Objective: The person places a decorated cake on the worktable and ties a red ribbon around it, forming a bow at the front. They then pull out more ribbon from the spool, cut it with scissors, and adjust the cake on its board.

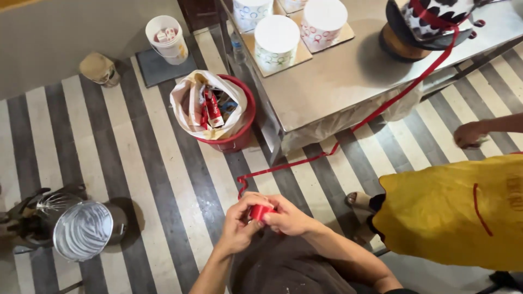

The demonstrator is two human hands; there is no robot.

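i see my left hand (238, 224) and right hand (289, 218) clamped together on a red ribbon roll (260, 212), its ribbon (381, 111) trailing seemingly up to the table (332, 81).

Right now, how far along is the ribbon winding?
Done: a small red roll sits between both hands. In hand: left hand and right hand pinch it. Left: a long red ribbon runs loose across the floor up to the cake on the table.

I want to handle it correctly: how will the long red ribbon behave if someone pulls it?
The red ribbon is probably floppy and light: it sags from the table to the floor. Both hands, left hand and right hand, hold its roll; pulling might tug the decorated cake.
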